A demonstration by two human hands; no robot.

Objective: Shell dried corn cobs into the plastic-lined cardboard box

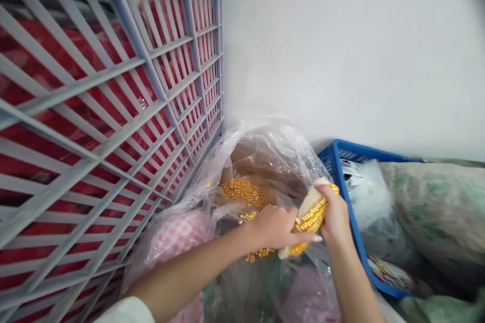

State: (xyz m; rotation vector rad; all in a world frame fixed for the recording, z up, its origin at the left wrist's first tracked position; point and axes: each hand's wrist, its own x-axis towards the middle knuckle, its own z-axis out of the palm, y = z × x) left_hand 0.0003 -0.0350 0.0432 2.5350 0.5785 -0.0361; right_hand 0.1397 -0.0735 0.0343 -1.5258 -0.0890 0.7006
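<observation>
- While the right hand (336, 216) is gripping a partly stripped corn cob (311, 219) over the clear plastic bag (271, 130), the left hand (273, 227) is clasping its lower part, apparently shelling it.
- Its remaining rows are probably calling for firm pressing.
- Loose kernels (244, 192) are lying deeper inside the bag.

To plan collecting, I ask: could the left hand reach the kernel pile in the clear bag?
Probably yes: the clear bag gapes open, and the kernel pile lies near the left hand, though that hand is busy on the corn cob.
</observation>
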